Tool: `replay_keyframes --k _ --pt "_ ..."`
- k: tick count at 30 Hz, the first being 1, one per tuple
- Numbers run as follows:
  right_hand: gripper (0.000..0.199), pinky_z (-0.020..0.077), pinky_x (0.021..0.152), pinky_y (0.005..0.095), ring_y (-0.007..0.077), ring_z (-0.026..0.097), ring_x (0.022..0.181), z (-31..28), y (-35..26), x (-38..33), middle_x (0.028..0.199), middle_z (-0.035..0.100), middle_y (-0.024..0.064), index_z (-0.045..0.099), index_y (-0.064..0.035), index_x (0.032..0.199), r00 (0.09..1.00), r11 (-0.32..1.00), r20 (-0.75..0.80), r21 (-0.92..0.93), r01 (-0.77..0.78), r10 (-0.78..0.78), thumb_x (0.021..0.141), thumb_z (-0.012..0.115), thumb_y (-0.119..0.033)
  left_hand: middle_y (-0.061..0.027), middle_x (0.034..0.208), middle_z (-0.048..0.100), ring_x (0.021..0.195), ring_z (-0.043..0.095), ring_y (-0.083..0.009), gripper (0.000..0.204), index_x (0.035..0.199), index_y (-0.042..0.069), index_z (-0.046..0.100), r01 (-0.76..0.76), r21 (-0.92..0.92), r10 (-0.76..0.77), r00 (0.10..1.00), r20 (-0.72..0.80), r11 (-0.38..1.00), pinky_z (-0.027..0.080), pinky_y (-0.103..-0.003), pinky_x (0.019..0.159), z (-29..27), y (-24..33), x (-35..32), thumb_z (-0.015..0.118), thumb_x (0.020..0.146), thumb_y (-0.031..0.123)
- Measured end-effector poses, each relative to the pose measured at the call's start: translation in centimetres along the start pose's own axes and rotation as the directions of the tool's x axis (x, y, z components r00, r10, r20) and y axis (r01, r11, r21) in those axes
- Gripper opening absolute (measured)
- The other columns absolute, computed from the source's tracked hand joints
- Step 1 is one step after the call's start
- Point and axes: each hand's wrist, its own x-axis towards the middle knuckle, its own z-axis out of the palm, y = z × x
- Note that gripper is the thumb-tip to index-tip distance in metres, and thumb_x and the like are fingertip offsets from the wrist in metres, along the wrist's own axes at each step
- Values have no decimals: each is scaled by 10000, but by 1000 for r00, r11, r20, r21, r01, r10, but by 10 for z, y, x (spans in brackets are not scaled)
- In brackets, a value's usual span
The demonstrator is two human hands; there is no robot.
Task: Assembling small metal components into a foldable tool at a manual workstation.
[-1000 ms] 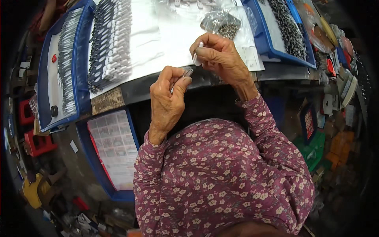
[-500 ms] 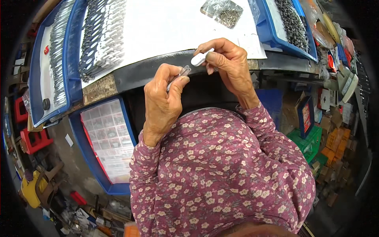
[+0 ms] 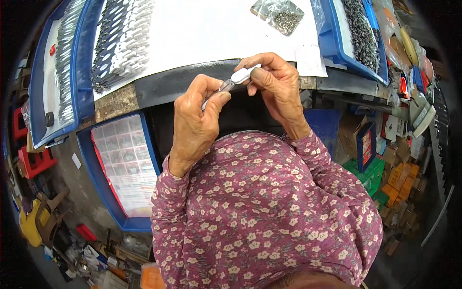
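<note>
My left hand [image 3: 198,115] pinches a small grey metal-looking piece [image 3: 226,86] with a rounded, partly clear end between thumb and forefinger. Its lower part is hidden by the fingers. In my right hand [image 3: 278,84], thumb and fingers close on a white oval plastic piece [image 3: 241,75]. The two pieces meet, or nearly so, above the dark front edge of the bench; whether they are joined cannot be made out. Rows of white plastic parts [image 3: 131,53] and dark parts [image 3: 103,55] lie on the white bench paper to the left.
A blue tray [image 3: 83,67] of thin pieces stands at far left. At the right, another blue tray [image 3: 332,45] holds many small dark parts. A clear bag of small metal pieces [image 3: 286,21] lies at the back. Below the bench is a blue bin [image 3: 153,159] with printed sheets.
My right hand has brought the white piece left and down, against or very near the grey piece. My left hand has hardly moved. The whole view has shifted slightly.
</note>
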Motion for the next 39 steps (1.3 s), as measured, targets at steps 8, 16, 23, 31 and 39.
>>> replay_keyframes --k 8,16,23,31,39 --pt "159 482 593 204 109 565 712 -5 -2 4 947 595 168 548 32 954 999 999 -19 31 -36 36 862 539 -97 -38 585 505 507 431 -75 46 809 -6 526 91 -79 -93 996 -12 993 325 -226 455 9 1 4 554 808 30" --pt "151 481 601 209 112 561 704 -11 -5 6 921 599 158 554 40 947 996 996 -5 -25 -85 85 853 548 -78 -49 602 532 522 456 -84 51 809 -10 523 206 -39 -206 978 12 978 348 -235 468 13 8 6 551 810 32" --pt "136 494 604 198 112 575 749 -11 -2 -6 913 599 138 564 38 935 991 989 45 -87 -121 125 844 555 -62 -91 605 539 510 483 -121 56 807 -18 509 212 48 -216 969 117 976 362 -260 469 10 6 2 533 806 34" --pt "163 508 590 202 118 600 713 2 -3 -34 818 619 110 585 47 980 978 956 61 -231 -181 200 853 538 -42 -138 647 542 529 542 -270 47 817 -1 499 -19 203 -23 980 200 979 400 -336 489 -2 -4 -19 523 778 11" --pt "161 438 479 226 115 573 566 8 0 -58 748 611 82 606 12 943 925 668 372 -710 224 84 803 582 -64 -129 698 572 578 575 -264 87 857 25 526 -139 262 54 949 309 955 430 -328 506 -12 -27 -56 560 786 61"
